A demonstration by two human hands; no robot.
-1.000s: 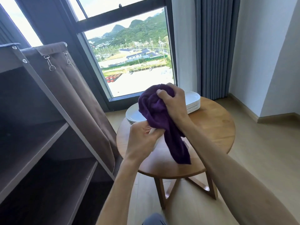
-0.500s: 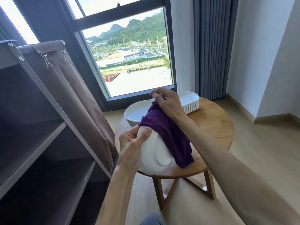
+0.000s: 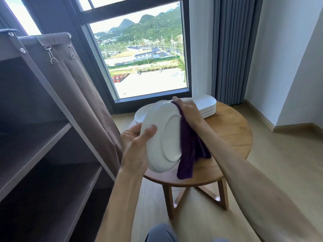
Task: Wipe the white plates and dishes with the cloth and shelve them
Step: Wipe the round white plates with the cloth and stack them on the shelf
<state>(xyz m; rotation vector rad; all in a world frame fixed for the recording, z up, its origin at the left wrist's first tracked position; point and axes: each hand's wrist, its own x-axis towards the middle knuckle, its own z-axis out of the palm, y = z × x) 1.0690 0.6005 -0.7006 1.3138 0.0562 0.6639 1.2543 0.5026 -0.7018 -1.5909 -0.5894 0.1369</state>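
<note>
Plate (image 3: pixel 162 137) raised, underside now facing camera; left hand (image 3: pixel 138 147) grips rim; right hand (image 3: pixel 187 110) presses cloth (image 3: pixel 188 151).

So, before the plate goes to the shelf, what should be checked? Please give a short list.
1. Left hand grips the plate: ok.
2. Right hand presses the cloth to the plate: ok.
3. Plate face wiped clean: cannot tell, only its underside shows.
4. Shelf bare where visible: ok.
5. Stacks on the table sit steady: ok.
</note>
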